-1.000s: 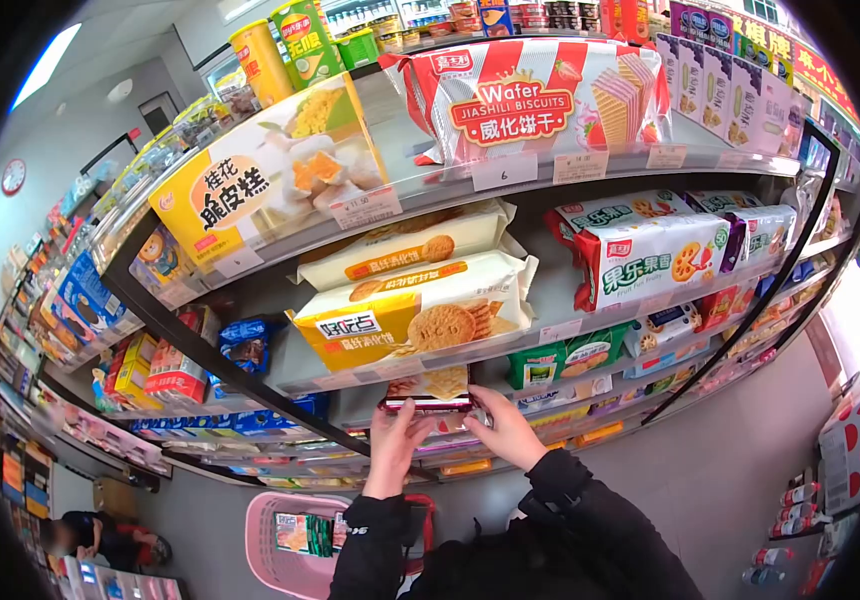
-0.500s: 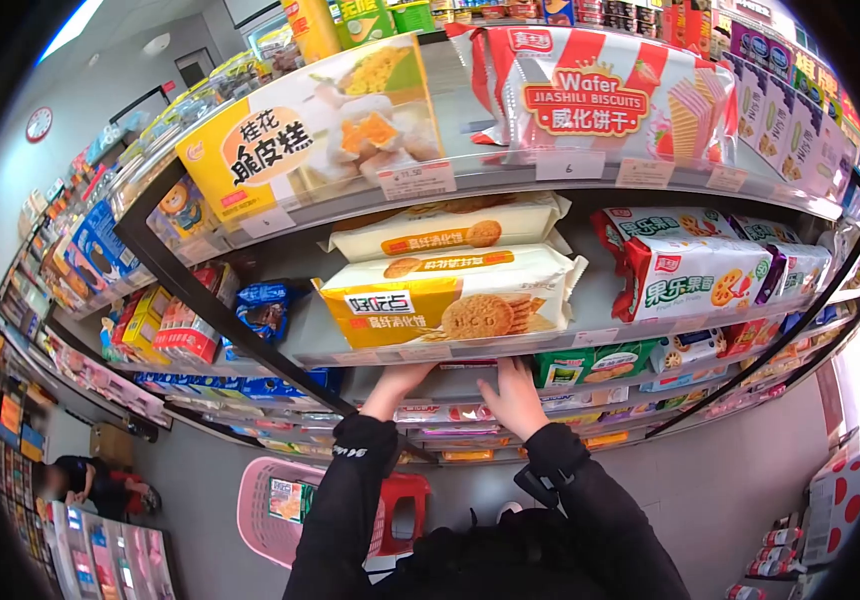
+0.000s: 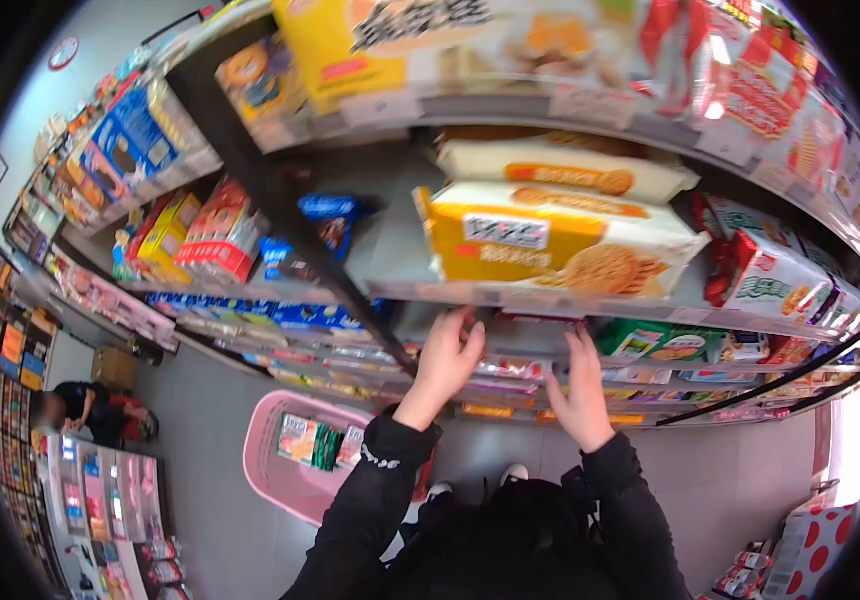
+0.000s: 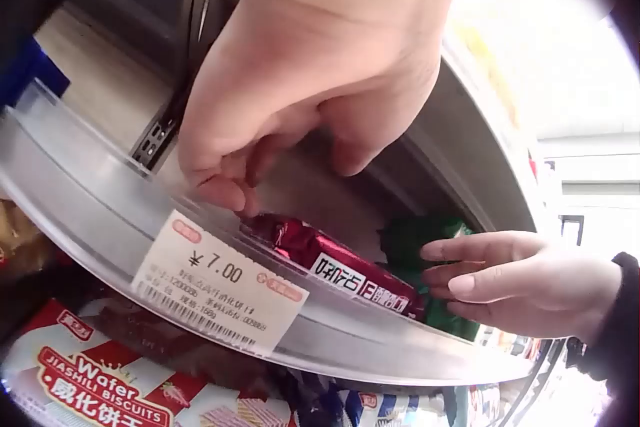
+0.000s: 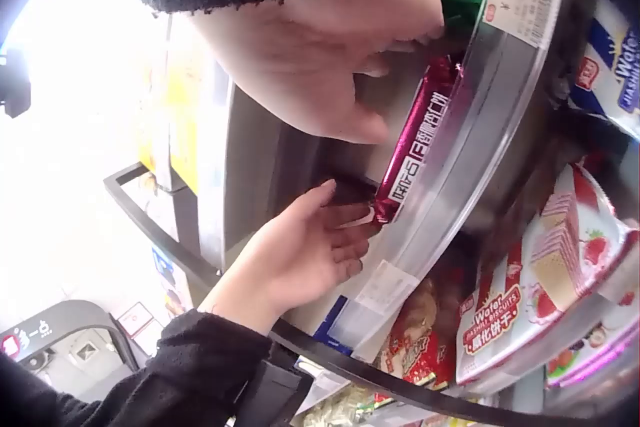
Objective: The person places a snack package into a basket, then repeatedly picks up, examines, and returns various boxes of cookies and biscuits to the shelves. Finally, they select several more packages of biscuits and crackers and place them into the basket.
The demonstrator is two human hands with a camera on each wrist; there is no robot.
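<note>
A dark red biscuit packet [image 4: 345, 272] lies on a lower shelf behind the clear front lip, its long side facing out. My left hand [image 3: 447, 352] is at the packet's left end, fingers loosely bent, fingertips right beside it. My right hand [image 3: 582, 395] hovers by the other end with its fingers extended, and the right wrist view shows its thumb alongside the packet [image 5: 415, 147]. Neither hand grips it. In the head view most of the packet is hidden under the shelf above, where white and yellow digestive biscuit packs [image 3: 560, 245] sit.
A green biscuit pack [image 3: 655, 341] stands right of the red packet. A black shelf post [image 3: 290, 225] slants down at the left. On the floor is a pink basket [image 3: 258, 475] with several packs inside. A person [image 3: 90, 410] sits far left.
One second ago both hands held the packet at the shelf's front edge. It went into the shelf, and the hands have since loosened and parted. The head view has shifted leftward and down.
</note>
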